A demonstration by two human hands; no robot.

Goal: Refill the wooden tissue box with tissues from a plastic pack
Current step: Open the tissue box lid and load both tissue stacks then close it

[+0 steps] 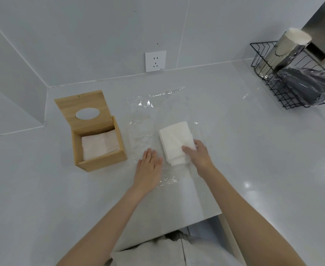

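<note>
The wooden tissue box point(100, 162) stands at the left of the counter with its lid point(85, 108) swung up and back; a low stack of white tissues point(98, 146) lies inside. Right of it a clear plastic pack point(140, 127) is spread flat on the counter. On the plastic lies a folded stack of white tissues point(174, 141). My right hand point(198, 154) grips the near right corner of that stack. My left hand point(149, 166) rests flat on the plastic just left of the stack, fingers together, holding nothing.
A black wire basket point(269, 79) at the far right holds a shiny cylinder and a dark plastic bag point(307, 85). A white wall socket point(155, 61) sits on the back wall. The counter's front edge point(167, 233) runs close to my body.
</note>
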